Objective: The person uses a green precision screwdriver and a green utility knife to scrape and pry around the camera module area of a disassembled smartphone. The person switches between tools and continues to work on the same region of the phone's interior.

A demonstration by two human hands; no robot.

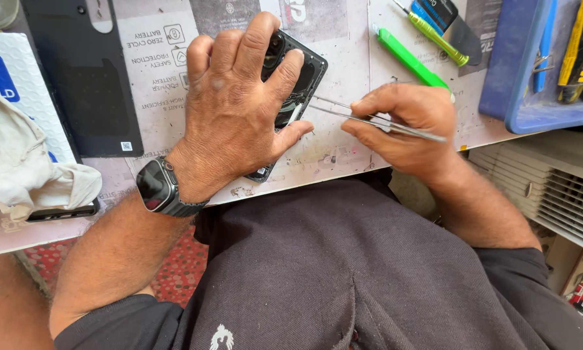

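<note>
An opened black phone (302,84) lies on the worktable mat (343,155), its insides facing up. My left hand (236,107) presses flat on top of it, fingers spread, covering most of it. A dark smartwatch (159,186) is on that wrist. My right hand (408,126) pinches a pair of thin metal tweezers (376,120) whose tips point left and reach the phone's right edge, next to a small white strip by my left thumb.
A black phone back panel (87,78) lies at the left beside a white cloth (19,162). A green-handled tool (411,59) and a yellow-green screwdriver (437,37) lie behind my right hand. A blue tray (515,78) of tools stands at the right.
</note>
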